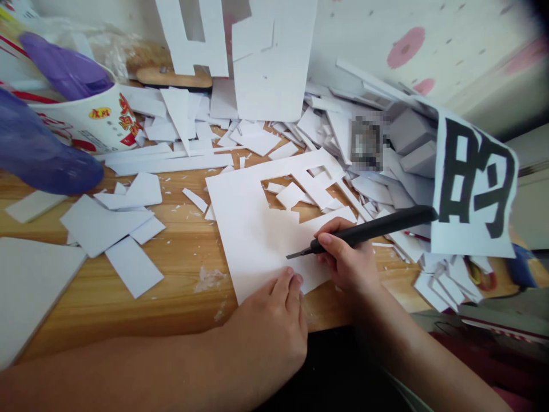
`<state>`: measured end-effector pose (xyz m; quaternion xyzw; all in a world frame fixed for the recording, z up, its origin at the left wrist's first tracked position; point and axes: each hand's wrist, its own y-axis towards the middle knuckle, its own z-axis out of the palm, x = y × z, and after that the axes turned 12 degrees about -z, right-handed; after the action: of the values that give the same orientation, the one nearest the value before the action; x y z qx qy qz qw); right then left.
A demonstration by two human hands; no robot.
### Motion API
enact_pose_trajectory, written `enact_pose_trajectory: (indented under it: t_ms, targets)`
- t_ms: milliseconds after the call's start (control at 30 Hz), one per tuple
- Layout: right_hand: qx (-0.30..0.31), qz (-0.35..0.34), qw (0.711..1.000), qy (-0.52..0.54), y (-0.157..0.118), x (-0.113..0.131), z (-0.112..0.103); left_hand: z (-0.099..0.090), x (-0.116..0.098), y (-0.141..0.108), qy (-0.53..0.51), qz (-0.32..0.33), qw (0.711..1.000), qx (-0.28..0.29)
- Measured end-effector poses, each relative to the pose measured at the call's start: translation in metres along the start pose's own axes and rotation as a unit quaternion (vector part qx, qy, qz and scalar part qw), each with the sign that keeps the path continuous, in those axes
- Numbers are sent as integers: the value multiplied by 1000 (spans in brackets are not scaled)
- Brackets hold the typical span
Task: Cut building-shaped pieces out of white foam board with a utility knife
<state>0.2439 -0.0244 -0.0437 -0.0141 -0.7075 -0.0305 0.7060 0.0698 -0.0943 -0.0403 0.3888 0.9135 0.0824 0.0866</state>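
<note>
A white foam sheet point(244, 229) with angular cut-outs lies on the wooden table in front of me. My left hand point(278, 312) rests at its near edge, fingers together and pressing down on the sheet. In my right hand point(345, 257) is a black craft knife point(373, 227), held like a pen. Its thin blade points left, its tip close to the sheet's surface just above my left fingertips; whether it touches, I cannot tell. Small loose offcuts point(291, 195) show within the sheet's cut-out.
White foam scraps point(135, 266) lie on the left and are heaped behind the sheet. A paper with a black character point(474, 189) stands at right. A paper tub point(103, 117) and blue-purple object point(43, 143) stand back left. Scissors handles point(482, 277) show at right.
</note>
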Motion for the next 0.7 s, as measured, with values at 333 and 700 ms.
enact_pose_trajectory:
  t_ms: [333,700]
  targets:
    - [17,-21,999,-36,2,-10,4,4,-2,1,2,-17,1000,-19]
    - [27,-31,998,-50,2,-13,5,3,-1,2,8,-10,1000,-17]
